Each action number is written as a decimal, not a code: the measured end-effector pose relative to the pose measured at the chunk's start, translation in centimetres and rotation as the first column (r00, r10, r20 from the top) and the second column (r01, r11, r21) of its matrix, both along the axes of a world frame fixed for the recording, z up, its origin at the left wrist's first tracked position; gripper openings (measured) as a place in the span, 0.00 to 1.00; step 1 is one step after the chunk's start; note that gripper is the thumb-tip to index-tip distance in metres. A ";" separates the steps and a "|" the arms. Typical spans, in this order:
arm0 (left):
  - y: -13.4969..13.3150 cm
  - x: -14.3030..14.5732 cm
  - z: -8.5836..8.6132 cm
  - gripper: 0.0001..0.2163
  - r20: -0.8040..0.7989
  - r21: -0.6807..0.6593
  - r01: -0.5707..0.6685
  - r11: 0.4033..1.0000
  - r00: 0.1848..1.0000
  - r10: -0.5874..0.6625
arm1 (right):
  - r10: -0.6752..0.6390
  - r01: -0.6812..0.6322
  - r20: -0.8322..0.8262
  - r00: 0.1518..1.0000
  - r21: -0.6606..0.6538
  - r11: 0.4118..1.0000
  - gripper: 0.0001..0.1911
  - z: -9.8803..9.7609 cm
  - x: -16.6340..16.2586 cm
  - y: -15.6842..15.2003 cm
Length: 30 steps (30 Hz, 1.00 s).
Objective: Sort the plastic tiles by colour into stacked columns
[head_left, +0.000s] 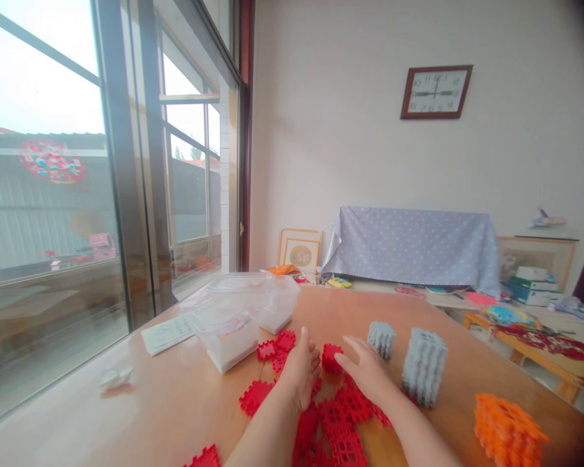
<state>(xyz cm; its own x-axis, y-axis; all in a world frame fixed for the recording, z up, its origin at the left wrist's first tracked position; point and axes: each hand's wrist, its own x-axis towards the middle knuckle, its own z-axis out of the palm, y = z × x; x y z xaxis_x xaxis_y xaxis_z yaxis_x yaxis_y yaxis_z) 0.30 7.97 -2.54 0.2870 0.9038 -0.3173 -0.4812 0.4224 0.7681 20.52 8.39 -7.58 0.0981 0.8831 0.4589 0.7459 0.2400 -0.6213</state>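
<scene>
Both my hands rest on a wooden table (pixel 185 395) among several red interlocking plastic tiles (pixel 343 415). My left hand (pixel 299 370) is cupped, fingers together, over red tiles near a small red assembled piece (pixel 331 358); what it holds is hidden. My right hand (pixel 367 373) lies flat with fingers stretched out toward that red piece. A tall grey block of stacked tiles (pixel 424 366) stands just right of my right hand. A smaller grey block (pixel 382 338) sits behind it.
An orange tile stack (pixel 509 431) stands at the table's right edge. Clear plastic containers (pixel 231 318) and a paper sheet (pixel 168 334) sit to the left near the window. Behind the table are a cloth-covered object (pixel 411 246), framed pictures and a low cluttered table (pixel 540 334).
</scene>
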 end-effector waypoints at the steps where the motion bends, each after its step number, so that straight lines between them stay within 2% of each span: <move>1: 0.1 -0.1 0.0 0.34 -0.003 0.005 -0.009 1.000 1.000 0.009 | -0.012 0.012 -0.003 1.000 0.019 1.000 0.28 0.3 -0.1 -0.1; 6: 0.5 -1.3 1.5 0.26 -0.073 0.047 -0.153 0.987 0.985 0.156 | -0.003 0.001 0.018 1.000 0.094 0.996 0.22 1.5 -1.1 -1.0; 12: 0.9 -3.7 3.4 0.22 -0.108 0.144 -0.330 0.933 0.932 0.346 | 0.126 -0.131 0.084 0.988 0.057 0.990 0.12 3.2 -4.2 -3.0; 16: 0.9 -5.1 4.2 0.21 -0.094 0.218 -0.398 0.891 0.900 0.425 | 0.223 -0.226 0.104 0.969 0.022 0.974 0.09 4.7 -7.0 -4.8; 19: 0.7 -5.7 4.7 0.20 -0.076 0.252 -0.411 0.876 0.894 0.442 | 0.311 -0.307 0.070 0.948 -0.062 0.950 0.08 5.9 -8.6 -6.4; 22: 0.4 -5.8 4.9 0.19 -0.054 0.272 -0.400 0.875 0.902 0.428 | 0.412 -0.395 0.015 0.911 -0.254 0.883 0.06 7.3 -9.3 -8.3; 24: 0.3 -5.8 5.0 0.18 -0.037 0.283 -0.388 0.877 0.910 0.414 | 0.496 -0.459 -0.020 0.868 -0.413 0.787 0.07 8.4 -9.3 -9.7; 26: 0.2 -5.8 5.0 0.18 -0.025 0.287 -0.377 0.880 0.916 0.401 | 0.562 -0.476 0.039 0.826 -0.485 0.734 0.15 9.4 -9.3 -11.0; 28: 0.1 -5.7 5.0 0.18 -0.022 0.288 -0.368 0.884 0.921 0.390 | 0.587 -0.453 0.213 0.781 -0.456 0.767 0.22 10.1 -9.6 -12.1; 30: 0.2 -5.7 5.0 0.18 -0.028 0.285 -0.356 0.890 0.925 0.379 | 0.584 -0.416 0.359 0.728 -0.446 0.792 0.23 10.3 -10.3 -13.0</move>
<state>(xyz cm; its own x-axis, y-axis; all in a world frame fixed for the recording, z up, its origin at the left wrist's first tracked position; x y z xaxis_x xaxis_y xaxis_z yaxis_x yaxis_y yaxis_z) -5.35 8.20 2.41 -0.0984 0.9937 -0.0539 -0.4935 -0.0017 0.8697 10.25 -4.57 2.67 -0.5459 0.8377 0.0173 0.7818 0.5167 -0.3490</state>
